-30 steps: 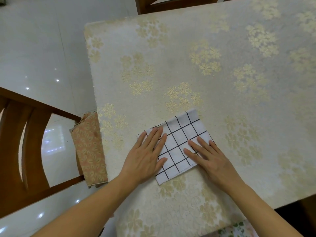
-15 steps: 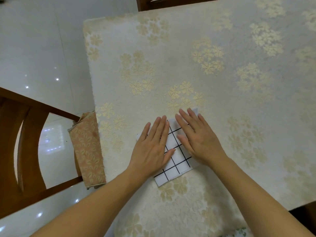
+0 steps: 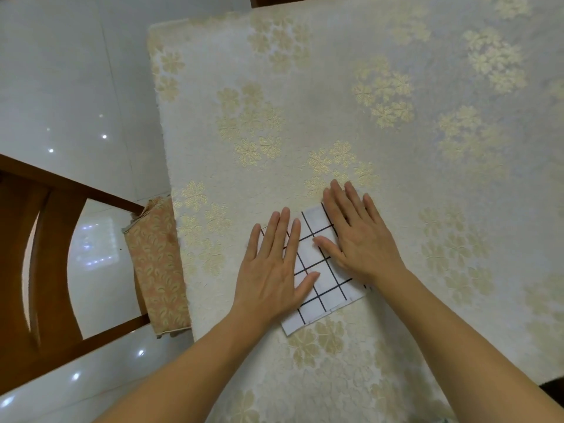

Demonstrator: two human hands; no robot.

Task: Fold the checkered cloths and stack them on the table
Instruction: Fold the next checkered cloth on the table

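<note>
Left hand point(image 3: 271, 270): flat, palm down, fingers straight and slightly spread, pressing on the left portion of the folded checkered cloth point(image 3: 320, 285); the thumb lies across one of the white squares near the cloth's middle. Right hand point(image 3: 360, 236): likewise flat and palm down, fingers extended, pressing on the cloth's upper right portion, with the fingertips reaching past the far edge onto the tablecloth point(image 3: 396, 148). Neither hand curls around or pinches anything. The two hands lie close together, with a narrow strip of cloth visible between them. The cloth is white with a thin black grid, folded into a compact rectangle set at an angle to the table edge; its near corner protrudes below the left wrist, and layered edges show along its lower right side. It rests flat on the table near the front left area of the surface, well inside the edge. How many layers the fold contains cannot be determined. The tablecloth is cream with clusters of pale gold flowers and covers the whole visible tabletop. At the table's left side stands a wooden chair point(image 3: 39, 270), with a peach floral seat cushion point(image 3: 158, 270) just beside the hanging tablecloth edge. Glossy white floor tiles point(image 3: 61, 87) lie beyond. Part of another wooden chair point(image 3: 259, 0) shows at the far edge.
</note>
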